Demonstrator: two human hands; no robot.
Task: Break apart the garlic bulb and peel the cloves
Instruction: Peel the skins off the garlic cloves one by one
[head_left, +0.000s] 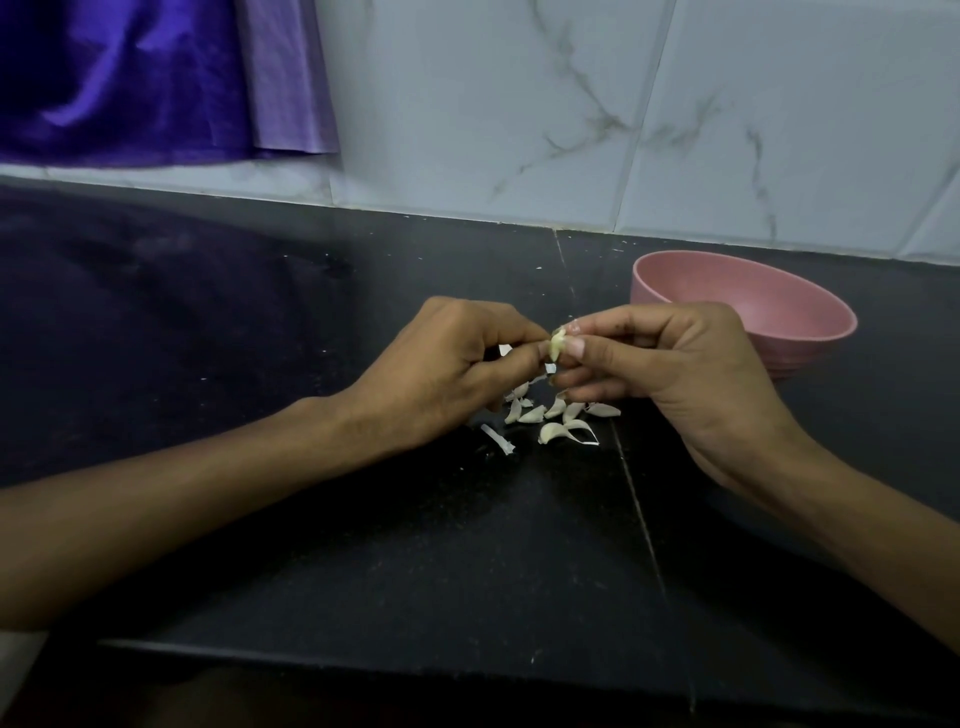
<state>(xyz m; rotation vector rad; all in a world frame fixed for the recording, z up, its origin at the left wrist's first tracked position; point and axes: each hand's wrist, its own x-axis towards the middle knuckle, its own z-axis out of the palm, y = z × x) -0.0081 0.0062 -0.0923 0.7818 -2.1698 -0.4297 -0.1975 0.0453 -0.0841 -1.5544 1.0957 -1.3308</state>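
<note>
— Counter edge first: the dark countertop (363, 545) ends just below our forearms, and between that edge and our hands we have a broad bare stretch, crossed by a pale seam that runs away from us to the wall.

— And the hands?

— Close together above the counter's middle. Our left hand (447, 364) and our right hand (660, 358) both pinch one garlic cloves piece, the held clove (557, 347), between curled fingertips; it sits right where the two hands meet.

— Where are the rest?

— Directly under the hands, on the counter, a small cluster of loose cloves (550, 415) with a few skin scraps (496, 439) just to its left. We cannot tell which of them are peeled.

— Farther back?

— A pink bowl (748, 312) stands just behind our right hand, partly hidden by it. To the left the counter lies open up to the marbled wall tiles (571, 104), where purple cloth (130, 78) hangs in the far corner.
</note>
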